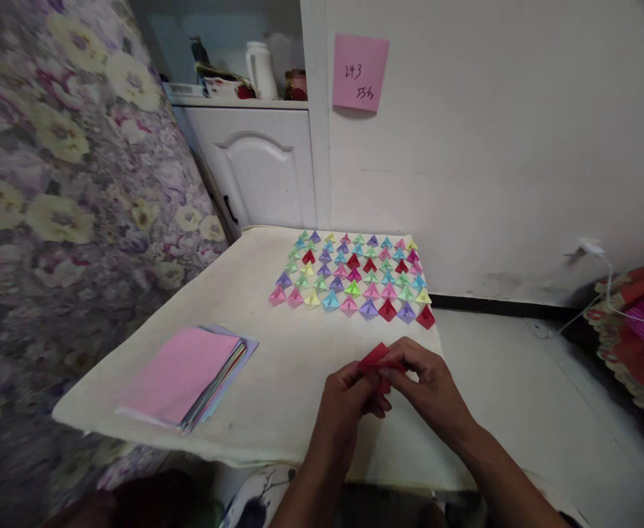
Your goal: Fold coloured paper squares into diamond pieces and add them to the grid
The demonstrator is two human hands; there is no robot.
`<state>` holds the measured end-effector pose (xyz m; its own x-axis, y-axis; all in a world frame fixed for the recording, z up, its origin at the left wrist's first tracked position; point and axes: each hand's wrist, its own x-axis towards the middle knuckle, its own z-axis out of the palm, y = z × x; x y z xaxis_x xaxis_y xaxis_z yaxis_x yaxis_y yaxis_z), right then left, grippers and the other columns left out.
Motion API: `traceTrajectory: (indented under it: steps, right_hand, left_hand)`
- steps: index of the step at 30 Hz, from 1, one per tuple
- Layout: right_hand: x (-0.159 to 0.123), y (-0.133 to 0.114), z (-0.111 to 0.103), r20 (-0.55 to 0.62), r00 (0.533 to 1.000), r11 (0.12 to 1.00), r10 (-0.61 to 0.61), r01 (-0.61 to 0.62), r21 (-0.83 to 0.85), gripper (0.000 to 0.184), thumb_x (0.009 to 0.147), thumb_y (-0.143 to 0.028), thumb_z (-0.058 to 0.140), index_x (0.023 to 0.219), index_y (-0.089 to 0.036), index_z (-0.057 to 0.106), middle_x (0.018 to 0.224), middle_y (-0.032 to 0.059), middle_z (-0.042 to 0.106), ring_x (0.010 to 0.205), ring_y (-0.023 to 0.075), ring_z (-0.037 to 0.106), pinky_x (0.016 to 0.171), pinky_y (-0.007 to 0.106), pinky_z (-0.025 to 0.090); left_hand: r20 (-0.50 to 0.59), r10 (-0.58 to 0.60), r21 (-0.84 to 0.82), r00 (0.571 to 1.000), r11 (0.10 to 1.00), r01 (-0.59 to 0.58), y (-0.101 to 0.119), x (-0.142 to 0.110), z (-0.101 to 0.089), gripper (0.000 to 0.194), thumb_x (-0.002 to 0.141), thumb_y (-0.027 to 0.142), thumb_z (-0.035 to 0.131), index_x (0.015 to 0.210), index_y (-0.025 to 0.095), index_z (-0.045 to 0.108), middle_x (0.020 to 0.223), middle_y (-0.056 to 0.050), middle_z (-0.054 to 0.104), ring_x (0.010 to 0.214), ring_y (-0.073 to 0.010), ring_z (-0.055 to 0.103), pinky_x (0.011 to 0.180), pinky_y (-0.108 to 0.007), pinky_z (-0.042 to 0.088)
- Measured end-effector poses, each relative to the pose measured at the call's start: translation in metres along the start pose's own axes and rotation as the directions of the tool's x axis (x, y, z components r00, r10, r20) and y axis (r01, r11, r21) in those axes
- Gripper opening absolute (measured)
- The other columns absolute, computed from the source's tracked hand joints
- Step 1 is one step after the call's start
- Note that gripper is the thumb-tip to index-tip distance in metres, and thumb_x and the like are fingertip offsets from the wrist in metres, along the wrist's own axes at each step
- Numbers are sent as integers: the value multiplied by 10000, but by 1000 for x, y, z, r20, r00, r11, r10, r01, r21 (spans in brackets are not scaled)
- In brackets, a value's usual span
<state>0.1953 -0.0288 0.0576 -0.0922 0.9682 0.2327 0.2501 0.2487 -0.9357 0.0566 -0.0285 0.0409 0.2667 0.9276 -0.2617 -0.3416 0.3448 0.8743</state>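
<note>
Bare forearms (325, 455) lead to the left hand (347, 392) and right hand (429, 378), whose fingers pinch red paper (375, 356) between them above the cream table (283, 367), apparently mid-fold, so the next move calls for steady, aligned creasing.

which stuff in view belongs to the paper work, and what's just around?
Likely part of it:
red paper, in left hand and right hand
folded paper pieces, in rows
paper stack
covered table

Apparently just around:
white jug, on the shelf
floral curtain
wall plug
</note>
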Motion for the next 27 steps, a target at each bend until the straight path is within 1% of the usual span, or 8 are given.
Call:
traceTrajectory:
  steps: [4,7,9,12,18,24,27]
  right_hand:
    - [-1,0,-1,8,995,993,-103,103,-52,122,794,-157,558,769,-226,656,787,23,590,746,171,564,682,304,459]
    - [-3,2,0,5,984,981,-181,181,-68,153,798,-155,554,831,-246,672,851,40,597,798,186,572,696,317,474]
    - [-3,4,0,7,978,975,-209,209,-71,186,804,-149,545,869,-259,680,887,45,595,820,188,575,698,317,479]
    - [-4,4,0,16,977,975,-211,212,-65,216,812,-142,529,892,-268,685,901,45,591,818,183,580,693,312,481]
    - [-3,1,-2,56,980,980,-192,195,-46,207,817,-145,515,886,-253,677,864,44,589,791,181,580,702,317,478]
    - [-2,3,-5,63,976,975,-207,212,-67,217,830,-160,493,911,-250,674,848,49,588,779,186,576,706,328,480]
    - [-3,2,-6,68,976,974,-208,213,-74,232,832,-149,484,916,-250,675,861,51,585,785,186,577,710,325,478]
  left_hand:
    - [16,16,3,1000,1000,-16,3,-2,0,167,745,281,596,710,123,638,621,-14,604,494,-97,544,479,-211,398]
    - [3,17,-3,1000,1000,-17,5,-3,0,185,728,305,611,700,124,638,582,-14,601,485,-106,543,477,-216,398]
    - [-7,12,-15,1000,1000,-12,6,-3,0,186,722,307,614,698,124,639,543,-12,596,472,-107,534,479,-217,398]
    - [-8,10,-37,1000,999,-10,7,-3,-1,180,733,296,601,696,124,637,522,-14,595,466,-102,521,483,-213,398]
    - [30,30,-82,999,996,-27,5,-3,-3,231,789,324,549,718,120,631,539,-32,606,496,-109,532,519,-220,414]
    - [55,35,-160,998,987,-26,5,0,-3,310,786,385,538,776,97,653,659,-72,637,580,-151,587,561,-261,460]
    - [35,30,-128,999,991,-25,6,0,-3,331,790,410,559,797,93,651,661,-67,637,565,-137,584,552,-248,460]
